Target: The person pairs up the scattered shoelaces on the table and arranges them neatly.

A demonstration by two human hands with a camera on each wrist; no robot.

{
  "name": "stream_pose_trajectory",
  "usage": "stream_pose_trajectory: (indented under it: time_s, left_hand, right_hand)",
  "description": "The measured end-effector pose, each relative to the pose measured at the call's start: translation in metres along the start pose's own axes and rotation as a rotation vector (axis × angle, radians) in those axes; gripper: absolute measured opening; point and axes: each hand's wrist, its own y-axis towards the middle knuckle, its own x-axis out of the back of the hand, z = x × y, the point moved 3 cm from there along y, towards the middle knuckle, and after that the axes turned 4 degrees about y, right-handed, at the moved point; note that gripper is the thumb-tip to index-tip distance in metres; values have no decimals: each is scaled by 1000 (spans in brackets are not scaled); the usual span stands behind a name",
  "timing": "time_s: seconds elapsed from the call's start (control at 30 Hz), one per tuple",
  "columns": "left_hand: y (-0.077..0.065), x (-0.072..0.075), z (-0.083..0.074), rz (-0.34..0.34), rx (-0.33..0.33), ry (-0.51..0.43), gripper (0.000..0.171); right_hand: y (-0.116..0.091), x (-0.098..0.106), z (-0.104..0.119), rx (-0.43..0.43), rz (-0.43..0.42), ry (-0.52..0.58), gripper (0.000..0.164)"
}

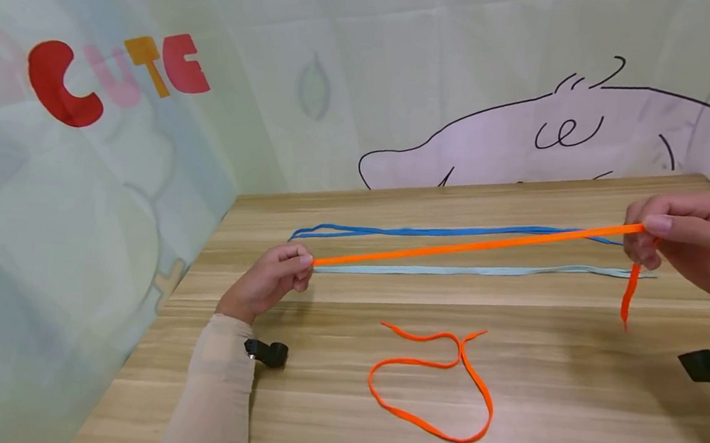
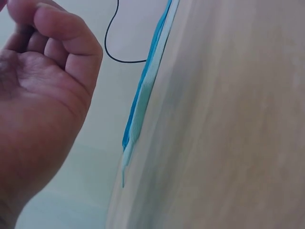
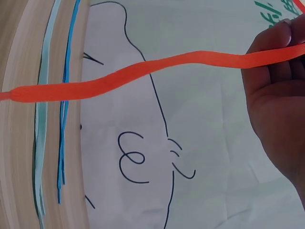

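An orange shoelace [image 1: 468, 247] is stretched taut between both hands above the table, sloping up to the right. My left hand [image 1: 269, 277] pinches its left end between thumb and fingers. On the right, my right hand [image 1: 700, 237] pinches it, and a loose tail hangs below those fingers. In the right wrist view the lace's tail [image 3: 119, 78] runs out of the curled right hand [image 3: 279, 90]. The left wrist view shows the left hand [image 2: 52, 81] with fingers curled; its lace is out of sight there. A second orange shoelace [image 1: 419, 420] lies looped on the table nearer me.
Behind the taut lace, a blue shoelace [image 1: 437, 232] and a pale blue shoelace [image 1: 453, 270] lie lengthwise across the wooden table [image 1: 310, 417]. A printed cloth backdrop [image 1: 348, 28] rises at the table's back and left edges.
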Motion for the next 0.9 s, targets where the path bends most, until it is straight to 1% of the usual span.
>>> stream_pose_trajectory:
  time_s: [0.07, 0.17, 0.4, 0.57, 0.67, 0.8, 0.87, 0.9]
  left_hand:
    - [0, 0, 1, -6, 8, -10, 27]
    - [1, 1, 4, -10, 19, -26, 26]
    - [0, 5, 8, -30, 49, -69, 24]
    - [-1, 8, 10, -37, 69, -66, 25]
    - [-2, 10, 11, -38, 79, -39, 27]
    - [-3, 13, 13, -65, 120, -7, 29]
    - [-2, 15, 14, -83, 151, 14, 30]
    - [-1, 15, 15, -87, 164, 22, 31]
  right_hand:
    - [-3, 5, -1, -32, -47, -40, 41]
    - [-5, 10, -3, -63, -76, -69, 39]
    - [-8, 20, -7, -100, -76, -102, 39]
    - [-9, 24, -8, -175, -110, -182, 39]
    - [-10, 28, -11, -183, -78, -169, 39]
    - [-11, 35, -18, -162, -28, -99, 38]
    - [-13, 40, -21, -175, -46, -131, 38]
    - [-14, 42, -23, -178, -48, -125, 38]
